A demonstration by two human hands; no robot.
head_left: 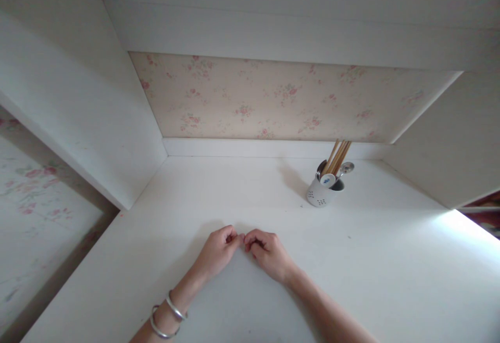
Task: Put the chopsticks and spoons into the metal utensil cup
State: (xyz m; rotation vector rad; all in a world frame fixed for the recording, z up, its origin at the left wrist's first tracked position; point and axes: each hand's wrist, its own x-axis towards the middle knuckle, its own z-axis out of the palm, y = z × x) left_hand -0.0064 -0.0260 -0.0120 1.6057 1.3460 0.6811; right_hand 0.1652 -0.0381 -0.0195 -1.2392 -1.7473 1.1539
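Note:
My left hand [220,247] rests on the white desktop [250,192] with its fingers curled in. Two silver bangles [166,319] circle the wrist. Facing it, my right hand [271,253] also lies on the surface, fingers bent inward. The tips of the two hands meet or nearly meet; whether they touch is hard to tell. I see nothing held in either one. Beyond my right hand, toward the back, stands a white perforated utensil holder [318,196] with wooden chopsticks [339,158], a metal spoon [347,168] and a white ceramic spoon [327,180] in it.
White side panels [97,98] [449,139] flank the desktop, and a white overhead panel [273,30] spans above. Floral wallpaper [250,103] covers the back wall. Small dark specks dot the surface near the holder.

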